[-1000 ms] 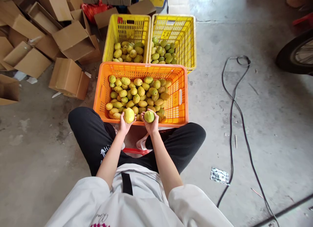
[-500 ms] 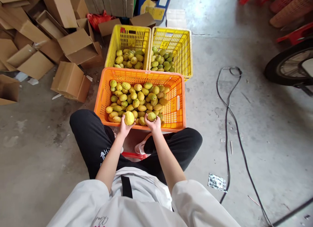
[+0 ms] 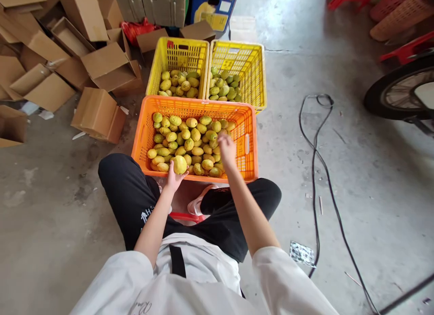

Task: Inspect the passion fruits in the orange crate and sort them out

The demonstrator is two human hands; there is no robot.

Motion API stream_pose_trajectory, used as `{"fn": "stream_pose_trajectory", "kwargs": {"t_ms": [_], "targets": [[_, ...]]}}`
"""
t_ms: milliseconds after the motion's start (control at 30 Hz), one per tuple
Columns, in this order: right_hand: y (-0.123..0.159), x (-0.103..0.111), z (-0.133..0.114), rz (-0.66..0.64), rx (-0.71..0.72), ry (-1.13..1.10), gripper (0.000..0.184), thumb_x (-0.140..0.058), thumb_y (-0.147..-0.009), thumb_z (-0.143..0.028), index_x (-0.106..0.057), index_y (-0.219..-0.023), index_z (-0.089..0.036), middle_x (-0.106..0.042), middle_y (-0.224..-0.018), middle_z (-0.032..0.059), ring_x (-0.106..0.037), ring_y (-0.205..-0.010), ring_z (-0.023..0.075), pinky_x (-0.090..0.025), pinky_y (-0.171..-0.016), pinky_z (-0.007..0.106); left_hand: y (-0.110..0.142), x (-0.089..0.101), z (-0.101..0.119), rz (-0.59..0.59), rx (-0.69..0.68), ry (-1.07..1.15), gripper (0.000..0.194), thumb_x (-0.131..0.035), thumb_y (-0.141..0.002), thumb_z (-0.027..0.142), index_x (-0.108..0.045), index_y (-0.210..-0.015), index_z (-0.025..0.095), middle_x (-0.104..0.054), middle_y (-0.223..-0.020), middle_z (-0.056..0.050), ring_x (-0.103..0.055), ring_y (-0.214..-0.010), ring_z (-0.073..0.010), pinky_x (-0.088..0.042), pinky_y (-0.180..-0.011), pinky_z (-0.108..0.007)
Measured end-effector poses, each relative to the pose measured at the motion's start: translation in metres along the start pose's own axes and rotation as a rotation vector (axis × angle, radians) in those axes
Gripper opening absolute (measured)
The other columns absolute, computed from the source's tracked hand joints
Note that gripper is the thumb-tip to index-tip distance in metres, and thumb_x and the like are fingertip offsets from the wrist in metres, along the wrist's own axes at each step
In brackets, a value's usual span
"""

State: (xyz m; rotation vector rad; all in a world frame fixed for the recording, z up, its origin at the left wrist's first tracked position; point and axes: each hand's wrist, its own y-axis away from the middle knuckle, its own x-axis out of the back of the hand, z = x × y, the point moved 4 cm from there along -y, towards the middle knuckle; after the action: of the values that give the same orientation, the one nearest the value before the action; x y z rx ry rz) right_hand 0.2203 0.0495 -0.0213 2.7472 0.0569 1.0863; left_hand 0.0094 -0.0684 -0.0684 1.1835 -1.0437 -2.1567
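Observation:
I sit on the floor with an orange crate (image 3: 193,102) full of yellow-green mangoes between my knees. My left hand (image 3: 172,180) is closed under a large pale yellow mango (image 3: 179,164), holding it at the crate's near rim. My right hand (image 3: 226,148) reaches out over the fruit on the crate's right side, slightly blurred. Its fingers are stretched forward and I see nothing in them. A green mango (image 3: 214,172) lies on the pile just below that hand.
Behind the orange crate stand two yellow crates, the left one (image 3: 176,46) with yellower mangoes, the right one (image 3: 239,48) with greener ones. Several cardboard boxes (image 3: 98,111) are heaped at the left. A black cable (image 3: 315,161), a wheel (image 3: 396,93) and a foil scrap (image 3: 301,252) are on the right.
My right hand has let go of its green mango and moved forward and right over the pile. My left hand still holds the yellow mango in much the same spot.

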Motion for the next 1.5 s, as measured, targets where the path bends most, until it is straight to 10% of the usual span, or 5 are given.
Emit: {"fn": "stream_pose_trajectory", "kwargs": {"t_ms": [333, 767, 1033, 1267, 1500], "targets": [[0.105, -0.080, 0.039, 0.000, 0.123, 0.411, 0.036, -0.051, -0.101, -0.022, -0.072, -0.072, -0.016, -0.077, -0.078, 0.0130, -0.066, -0.076, 0.0222, -0.036, -0.075, 0.035, 0.001, -0.035, 0.030, 0.272, 0.209, -0.018, 0.038, -0.028, -0.112, 0.033, -0.064, -0.117, 0.020, -0.065, -0.094, -0.011, -0.066, -0.083, -0.0226, -0.052, -0.050, -0.024], [0.106, -0.087, 0.045, 0.139, 0.292, 0.506, 0.032, -0.053, -0.097, -0.018, -0.067, -0.069, -0.019, -0.070, -0.070, 0.0069, -0.057, -0.070, 0.0198, -0.030, -0.072, 0.035, 0.028, -0.274, 0.235, -0.431, -0.435, -0.361, 0.066, -0.003, -0.112, 0.052, -0.033, -0.154, 0.012, -0.056, -0.136, -0.013, -0.062, -0.133, -0.0189, -0.053, -0.105, -0.037], [0.108, -0.090, 0.048, 0.175, 0.311, 0.516, 0.033, -0.051, -0.098, -0.018, -0.066, -0.069, -0.020, -0.068, -0.068, 0.0064, -0.057, -0.070, 0.0203, -0.030, -0.073, 0.036, -0.004, -0.222, 0.249, -0.270, -0.614, -0.690, 0.037, -0.035, -0.109, 0.045, -0.061, -0.117, 0.020, -0.072, -0.120, -0.009, -0.071, -0.114, -0.0186, -0.054, -0.102, -0.033], [0.114, -0.088, 0.048, 0.228, 0.373, 0.518, 0.031, -0.052, -0.098, -0.018, -0.063, -0.069, -0.020, -0.064, -0.066, 0.0059, -0.055, -0.070, 0.0203, -0.031, -0.072, 0.036, -0.087, -0.144, 0.170, 0.031, -0.572, -1.385, 0.013, -0.064, -0.093, 0.029, -0.060, -0.084, 0.022, -0.068, -0.083, -0.004, -0.069, -0.099, -0.0224, -0.054, -0.098, -0.034], [0.120, -0.087, 0.047, 0.287, 0.409, 0.529, 0.027, -0.052, -0.094, -0.018, -0.061, -0.069, -0.022, -0.064, -0.068, 0.0051, -0.055, -0.070, 0.0210, -0.033, -0.073, 0.036, -0.133, -0.069, 0.114, 0.157, -0.358, -1.624, 0.042, -0.088, -0.061, 0.017, -0.056, -0.088, 0.023, -0.069, -0.119, -0.019, -0.060, -0.135, -0.0431, -0.043, -0.114, -0.049]]}}
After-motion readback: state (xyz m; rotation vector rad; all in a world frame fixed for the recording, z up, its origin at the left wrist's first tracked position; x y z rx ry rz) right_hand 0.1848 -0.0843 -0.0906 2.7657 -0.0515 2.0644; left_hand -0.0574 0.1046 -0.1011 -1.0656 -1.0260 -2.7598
